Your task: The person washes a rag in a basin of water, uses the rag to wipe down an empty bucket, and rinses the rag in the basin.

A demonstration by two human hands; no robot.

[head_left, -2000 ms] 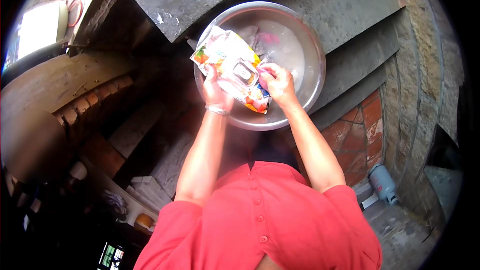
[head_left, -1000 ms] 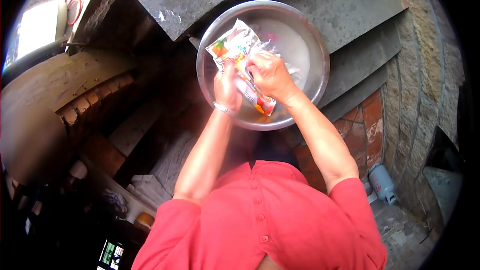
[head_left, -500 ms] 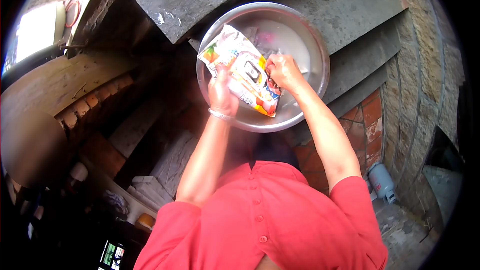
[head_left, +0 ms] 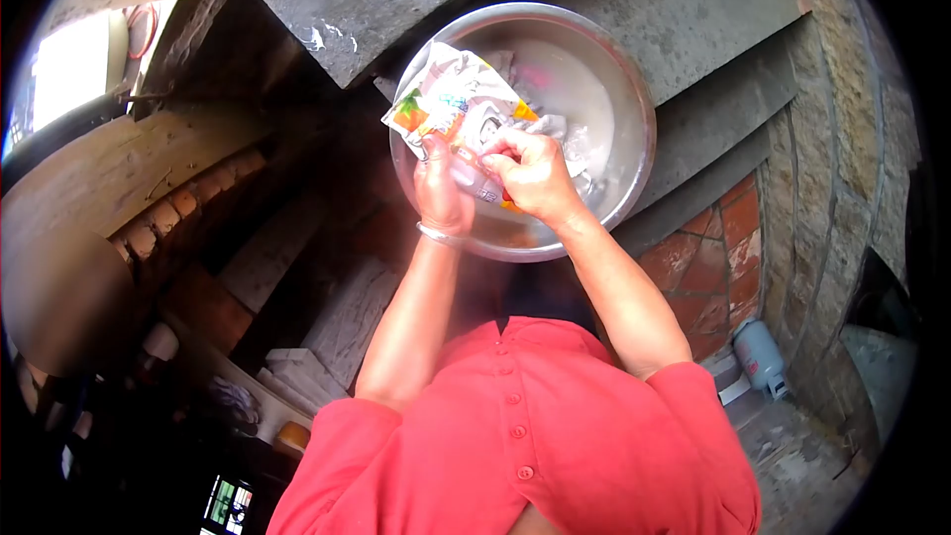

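Note:
A colourful printed wet-wipes packet, white with orange and green pictures, is held tilted over a wide metal basin. My left hand grips its lower left edge, thumb on the front. A bracelet circles that wrist. My right hand is closed on the packet's right part, fingers curled over its front near the lid. The packet looks bent there, and its lower right part is mostly covered by this hand. Behind it, cloudy water and crumpled whitish material show in the basin; what that material is I cannot tell.
Grey stone slabs lie behind and to the right of the basin. A rough stone wall runs down the right side, with a grey-blue gas cylinder at its foot. Red paving shows below. Stacked boards stand at left.
My right hand has moved left and down from the packet's right edge onto its front. The packet has gone from fairly flat to bent. My left hand keeps its hold.

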